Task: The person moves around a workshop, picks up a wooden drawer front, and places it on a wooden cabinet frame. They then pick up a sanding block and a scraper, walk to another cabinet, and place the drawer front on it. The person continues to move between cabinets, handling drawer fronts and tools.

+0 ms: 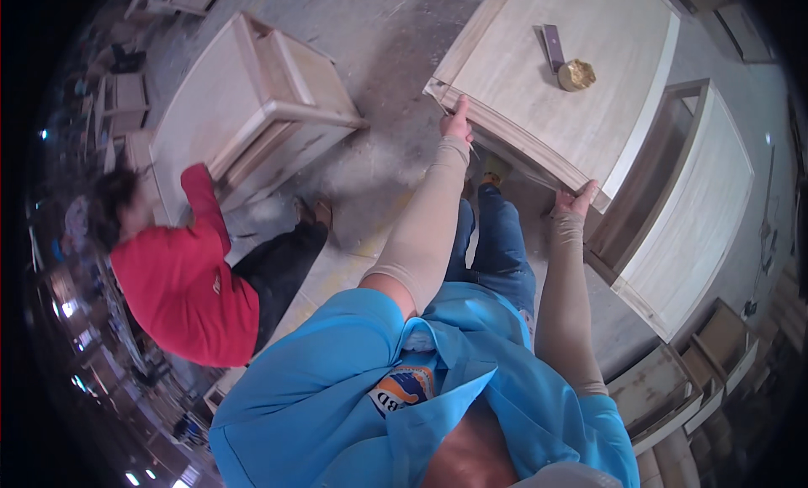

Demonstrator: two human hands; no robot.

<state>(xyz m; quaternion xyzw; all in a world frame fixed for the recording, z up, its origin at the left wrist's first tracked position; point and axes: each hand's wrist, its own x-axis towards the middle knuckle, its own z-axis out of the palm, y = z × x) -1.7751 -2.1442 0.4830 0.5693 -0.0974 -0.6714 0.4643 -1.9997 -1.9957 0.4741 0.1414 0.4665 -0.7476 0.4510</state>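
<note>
A pale unfinished wooden cabinet [606, 109] stands in front of me, its broad flat panel facing up. My left hand [457, 122] is closed on the left end of its near edge, thumb on the front strip. At the right end of that edge, my right hand [576, 202] is also closed, with the fingers partly hidden. From here I cannot tell whether they grip the frame or a drawer front under it. On the panel sit a round tub [576, 75] with golden-brown stuff on it and a flat dark strip [553, 48] touching it.
To the left, a person in a red top [189, 294] bends beside another wooden cabinet [219, 109]. An open wooden carcass [690, 210] stands close on my right. Drawer-like boxes [656, 387] lie at lower right. The concrete floor [379, 168] runs between the cabinets.
</note>
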